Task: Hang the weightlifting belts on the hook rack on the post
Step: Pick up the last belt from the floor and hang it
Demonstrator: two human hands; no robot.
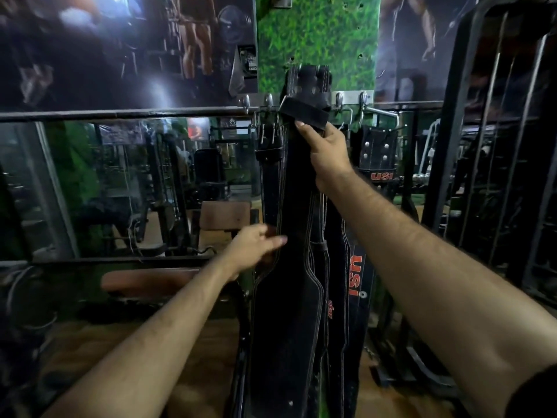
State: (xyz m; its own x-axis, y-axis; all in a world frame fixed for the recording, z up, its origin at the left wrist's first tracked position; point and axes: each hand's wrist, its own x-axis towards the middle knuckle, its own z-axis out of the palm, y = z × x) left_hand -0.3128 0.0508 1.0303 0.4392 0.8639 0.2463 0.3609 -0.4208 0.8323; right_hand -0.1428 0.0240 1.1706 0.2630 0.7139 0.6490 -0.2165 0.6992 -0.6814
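Belts (pixel 289 267) on hook rack (pixel 349 99) | grass-covered post (pixel 316 40) | mirrored gym wall (pixel 120 182)

The post (pixel 316 40) is covered with a green grass pattern. The hook rack (pixel 346 98) on it is silver metal. The front belt (pixel 289 297) is black with pale lines of stitching along its edges. The belt at the right (pixel 357 276) is black with orange-red letters "USI". The belt at the left (pixel 268 146) is black with silver buckle pins. The padded bench (pixel 144 280) is reddish brown.
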